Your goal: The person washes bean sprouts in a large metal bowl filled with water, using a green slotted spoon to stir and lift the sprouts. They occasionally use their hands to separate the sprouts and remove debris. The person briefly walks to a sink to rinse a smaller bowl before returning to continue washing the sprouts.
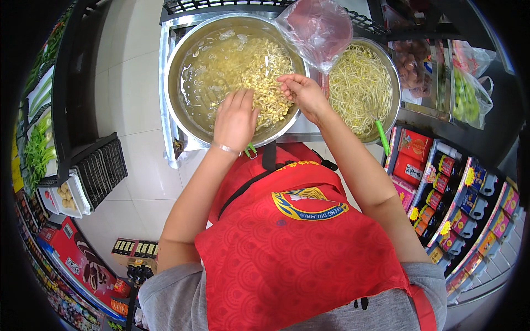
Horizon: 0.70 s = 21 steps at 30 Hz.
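Before me is a large steel basin (172,99) of cloudy water. Yellow-headed soybean sprouts (271,62) crowd its right side. My left hand (236,116) is palm down over the near part, fingertips at the edge of the sprouts; what lies beneath its palm is hidden. Close by, a green-handled tool (250,151) pokes out at the near rim. At the basin's right side, my right hand (304,93) has its thumb and fingertips drawn together just over the sprouts. Whether something small is between them is unclear.
Right of the basin stands a smaller steel bowl (398,93) of thin sprouts, with a green-handled utensil (383,136) in it. A clear plastic bag (316,31) lies across both rims. Shelves of packaged goods (443,190) stand at right, a vegetable rack (62,124) at left.
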{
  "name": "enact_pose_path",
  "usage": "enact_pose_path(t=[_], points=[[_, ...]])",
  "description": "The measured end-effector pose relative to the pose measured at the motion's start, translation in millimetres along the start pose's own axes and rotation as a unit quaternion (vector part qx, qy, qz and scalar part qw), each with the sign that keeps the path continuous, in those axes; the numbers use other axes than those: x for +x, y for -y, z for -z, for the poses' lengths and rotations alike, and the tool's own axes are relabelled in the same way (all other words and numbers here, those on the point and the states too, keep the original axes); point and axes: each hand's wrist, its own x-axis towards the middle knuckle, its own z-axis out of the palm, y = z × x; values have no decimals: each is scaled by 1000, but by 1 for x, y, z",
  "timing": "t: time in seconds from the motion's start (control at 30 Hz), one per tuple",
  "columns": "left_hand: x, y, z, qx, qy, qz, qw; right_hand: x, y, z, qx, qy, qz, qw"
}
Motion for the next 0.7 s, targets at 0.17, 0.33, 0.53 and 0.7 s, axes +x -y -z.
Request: enact_pose_path(t=[0.17, 0.33, 0.53, 0.7], points=[[30, 8, -48, 112, 70, -44, 990, -21, 0, 1, 23, -34, -4, 999], [-3, -15, -31, 101, 270, -39, 957, -44, -6, 12, 22, -71, -23, 997], [-15, -16, -12, 63, 296, -34, 952, -54, -15, 7, 31, -59, -23, 998], [21, 16, -24, 37, 134, -11, 990, -57, -17, 4, 9, -51, -18, 998]])
